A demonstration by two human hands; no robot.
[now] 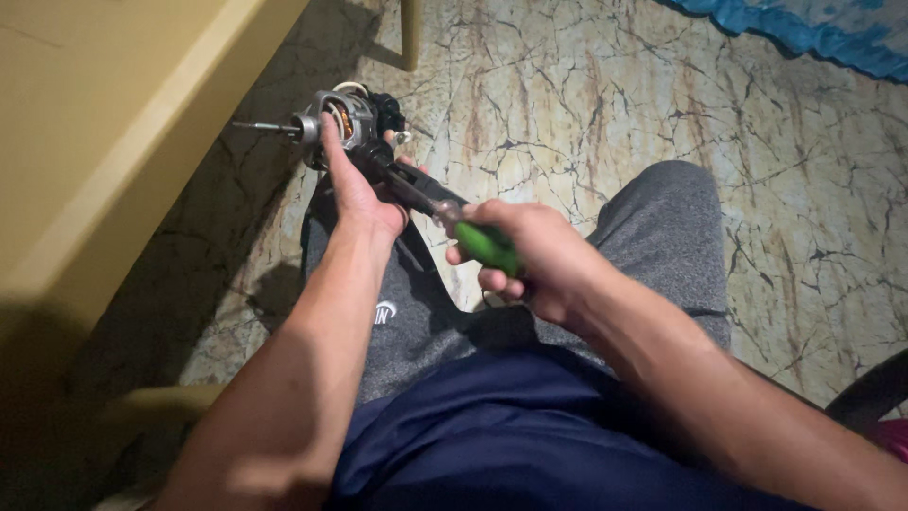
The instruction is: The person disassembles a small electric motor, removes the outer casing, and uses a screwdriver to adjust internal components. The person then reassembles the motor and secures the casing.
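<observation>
Seated view over my knees: a marble-patterned floor lies below, a yellow table edge stands at left, blue cloth at top right. My left hand grasps a small electric motor above my left knee, fingers wrapped around its body, shaft pointing left. My right hand is clenched around a green-handled screwdriver, whose tip meets the motor just beside my left fingers.
</observation>
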